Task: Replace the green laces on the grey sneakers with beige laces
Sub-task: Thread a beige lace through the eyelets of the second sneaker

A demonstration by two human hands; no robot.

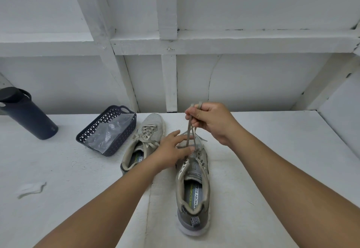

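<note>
Pulling both lace (190, 130) ends up, the right hand (212, 123) pinches them tight; the left hand (173, 150), fingers spread, steadies the near sneaker (192, 189) on the worktop (263, 169). Uneven tugging could leave lopsided ends.

Two sneakers lie side by side on the shelf (272, 150), the left sneaker (144, 140) farther back than the right sneaker (192, 189). A basket (109, 130) sits left of them, a bottle (29, 115) farther left.
</note>
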